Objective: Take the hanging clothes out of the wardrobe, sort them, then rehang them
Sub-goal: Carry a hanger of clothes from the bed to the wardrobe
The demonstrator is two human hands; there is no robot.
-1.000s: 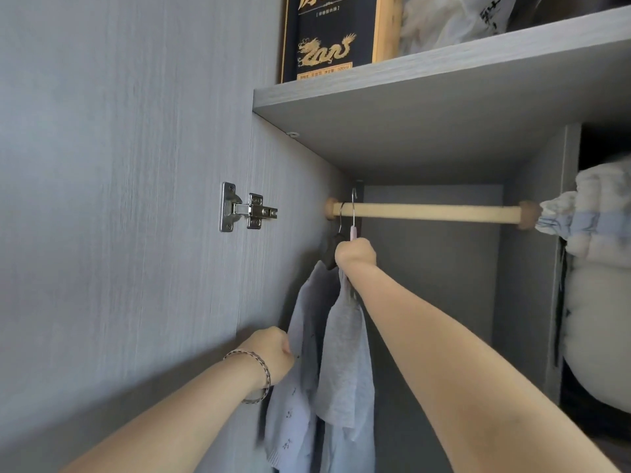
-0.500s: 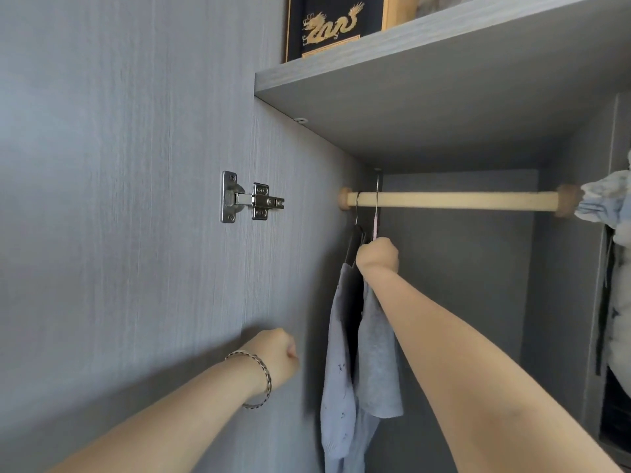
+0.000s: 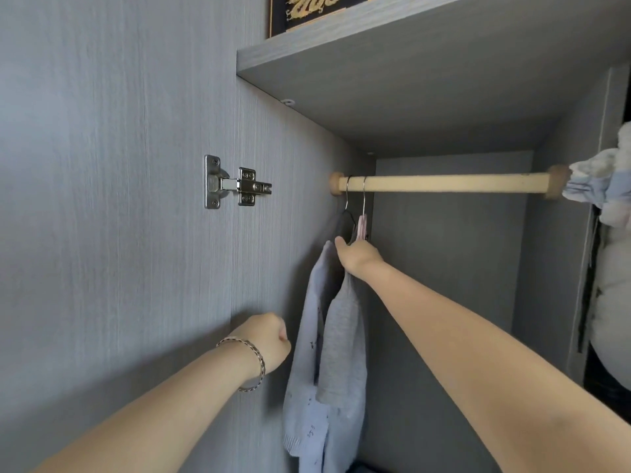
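Though empty, left grip (image 3: 269,343) fisted by wardrobe wall (image 3: 136,233); right grip (image 3: 358,259) round pink hanger (image 3: 362,227) under rail (image 3: 444,183).

Open rod (image 3: 444,183), hangers (image 3: 362,224) left, perhaps bedding (image 3: 607,186) right

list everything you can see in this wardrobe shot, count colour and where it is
shelf: 1, grey, top
box: 1, black with gold dragon, on the shelf
rail: 1, beige wood, under the shelf
black hanger: 1, black, rail's left end
pink hanger: 1, pink, beside the black one
knit top: 1, pale blue, hanging leftmost
grey garment: 1, grey, hanging beside it
hinge: 1, silver, left panel
bedding bundle: 1, white and blue, right edge
bracelet: 1, silver, left wrist
left hand: 1, fist, holding nothing
right hand: 1, at pink hanger's base, grip hidden
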